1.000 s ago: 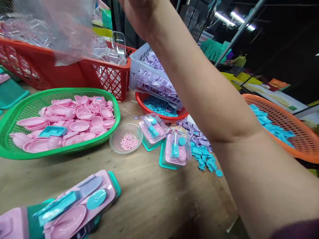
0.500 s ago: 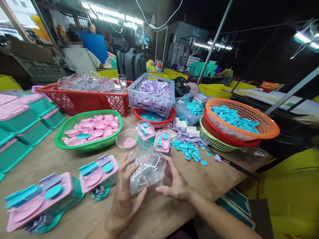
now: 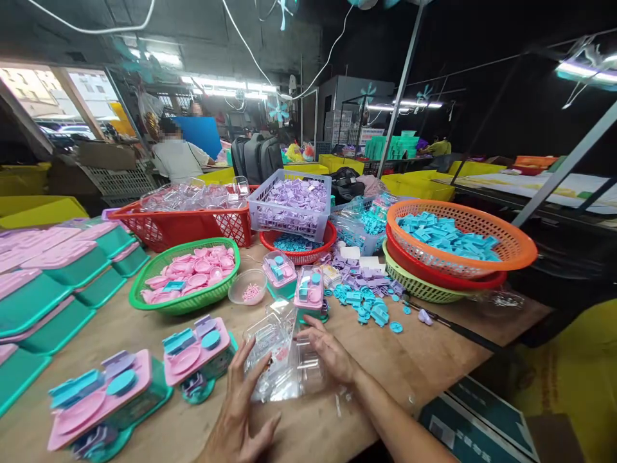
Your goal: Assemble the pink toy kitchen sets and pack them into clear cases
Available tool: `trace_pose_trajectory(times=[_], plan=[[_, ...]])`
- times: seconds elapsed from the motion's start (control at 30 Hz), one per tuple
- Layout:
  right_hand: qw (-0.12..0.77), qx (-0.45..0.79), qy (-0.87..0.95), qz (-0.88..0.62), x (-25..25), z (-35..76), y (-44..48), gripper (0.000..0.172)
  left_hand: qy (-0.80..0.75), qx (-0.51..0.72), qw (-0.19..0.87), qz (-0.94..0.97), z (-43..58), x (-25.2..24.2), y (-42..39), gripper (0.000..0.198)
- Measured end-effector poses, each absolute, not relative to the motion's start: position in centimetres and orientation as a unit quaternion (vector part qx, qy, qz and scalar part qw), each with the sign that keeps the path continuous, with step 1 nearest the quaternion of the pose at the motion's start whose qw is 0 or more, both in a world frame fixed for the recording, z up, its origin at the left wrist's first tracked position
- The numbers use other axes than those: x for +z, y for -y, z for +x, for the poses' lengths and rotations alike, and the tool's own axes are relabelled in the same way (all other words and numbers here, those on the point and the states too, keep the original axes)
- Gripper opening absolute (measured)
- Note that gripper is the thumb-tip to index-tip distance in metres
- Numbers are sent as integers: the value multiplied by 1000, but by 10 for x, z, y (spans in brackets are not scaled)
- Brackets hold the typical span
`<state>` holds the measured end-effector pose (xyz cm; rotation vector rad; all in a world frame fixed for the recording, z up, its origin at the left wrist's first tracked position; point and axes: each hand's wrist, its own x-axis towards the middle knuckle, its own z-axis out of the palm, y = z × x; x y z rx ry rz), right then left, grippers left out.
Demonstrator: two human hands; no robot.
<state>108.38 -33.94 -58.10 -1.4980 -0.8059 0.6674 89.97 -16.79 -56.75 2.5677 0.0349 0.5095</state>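
Note:
On the brown tabletop between my hands lie clear plastic clamshell packs (image 3: 267,357), shiny and partly overlapping. My left hand (image 3: 245,392) is at their left side with fingers spread, the fingertips at the plastic's edge. Fingers stretched out, my right hand (image 3: 330,354) rests over the right-hand part of the plastic. Just behind stand two small pink-and-teal toy sets under clear covers, the nearer set (image 3: 309,288) by my right fingertips. To the left are two uncovered toy sets, the larger one (image 3: 108,399) with a pink top, purple and blue parts.
Behind sit a green basket (image 3: 186,307) of pink pieces, a small bowl (image 3: 247,287), a red crate (image 3: 183,228) of clear packs and a purple-filled crate (image 3: 289,222). Loose blue pieces (image 3: 361,299) and an orange basket (image 3: 518,247) are right. Teal boxes (image 3: 38,292) stack left.
The clear plastic held up between both hands is now down on the table. Both hands have opened and loosened from it. The view has tilted upward and shifted.

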Motion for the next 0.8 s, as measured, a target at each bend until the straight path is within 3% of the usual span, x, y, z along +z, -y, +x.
trace_pose_trajectory(times=[0.13,0.27,0.5,0.8], plan=[[611,368,364,-598,-570,1079,332,70,-28,238,274,931,906,-570,178,83],[639,439,318,-546,-567,1079,335,64,-46,264,238,934,915,-574,180,60],[664,417,295,-546,-568,1078,334,50,18,336,215,917,921,-598,160,51],[719,389,240,-523,-582,1072,324,45,6,352,154,923,925,-623,151,50]])
